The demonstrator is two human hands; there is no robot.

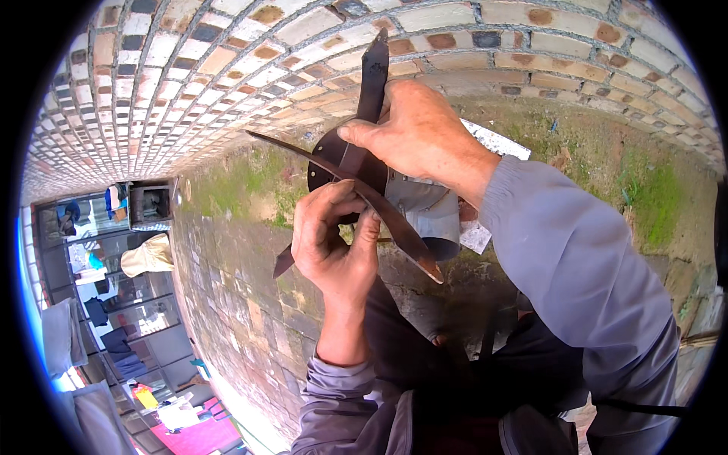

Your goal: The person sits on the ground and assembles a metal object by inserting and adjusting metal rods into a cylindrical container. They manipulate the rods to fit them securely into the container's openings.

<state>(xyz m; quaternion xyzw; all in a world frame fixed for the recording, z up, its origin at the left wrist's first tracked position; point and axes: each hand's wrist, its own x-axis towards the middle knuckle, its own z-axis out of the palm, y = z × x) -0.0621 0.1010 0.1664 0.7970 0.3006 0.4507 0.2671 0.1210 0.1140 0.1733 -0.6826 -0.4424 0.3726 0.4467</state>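
Note:
A dark brown metal piece with long pointed blades crosses over a round dark disc with small holes. The lower blade's tip looks worn and rusty. My right hand wraps round the upright blade, its thumb lying near the hub and its other fingers hidden behind. Close to the blades' crossing, my left hand is closed in a pinch against the blade's edge; whatever lies between its fingertips is hidden. Beneath and to the right of the hub sits a grey metal cylinder with a dark opening.
A brick wall curves along the far side. Mossy ground and paving surround the piece. A white speckled board lies under the cylinder. At left are windows, a cream cloth bag and a pink surface.

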